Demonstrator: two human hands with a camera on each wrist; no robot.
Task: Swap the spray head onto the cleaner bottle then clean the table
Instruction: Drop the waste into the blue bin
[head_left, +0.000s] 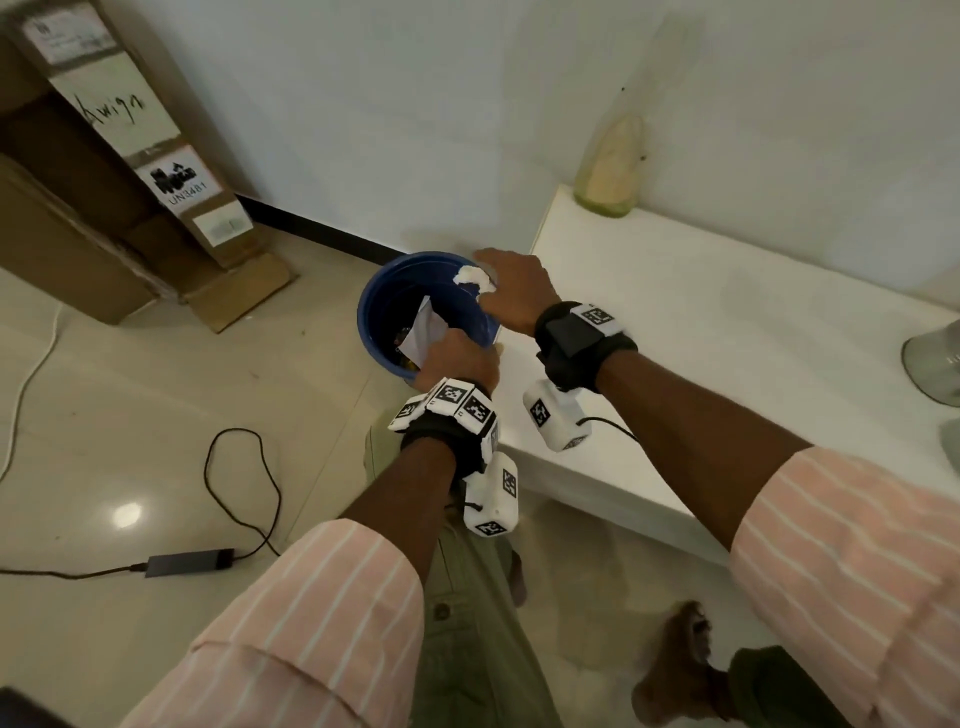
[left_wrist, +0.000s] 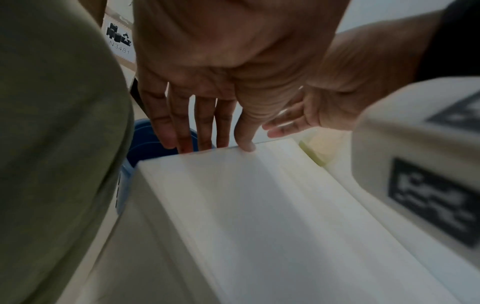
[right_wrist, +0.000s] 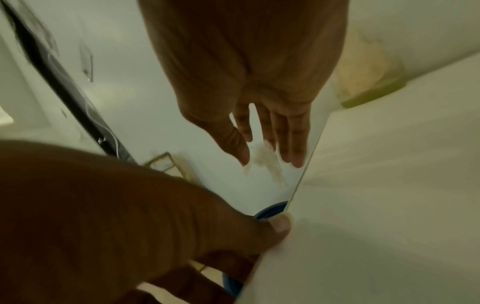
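– Head camera first: what can't you make out?
– One bottle (head_left: 610, 171) stands at the table's (head_left: 727, 322) far corner against the wall, blurred; its top fades into the wall, so I can't see any spray head. A grey thing (head_left: 935, 358) on the right is cut off by the frame.
– Count for me.
– Two hands, one blue bin (head_left: 384, 291), one white wad (head_left: 475, 278), two cardboard boxes (head_left: 104, 156), one cable (head_left: 244, 483) with an adapter (head_left: 189, 561) on the floor.
– What's in the bin?
– A sheet of white paper (head_left: 428, 332) and some dark bits I can't identify. It stands on the floor, right against the table's end.
– And the hands?
– The right hand (head_left: 514, 291) is over the bin's rim by the table edge, fingers (right_wrist: 293, 144) straight and spread. The wad is just off the fingertips; I can't tell whether it touches them.
– The left?
– The left hand (head_left: 457, 358) is at the table's near corner. Its thumb tip rests on the edge, fingers (left_wrist: 182, 123) straight, pointing down beside the bin, gripping nothing.
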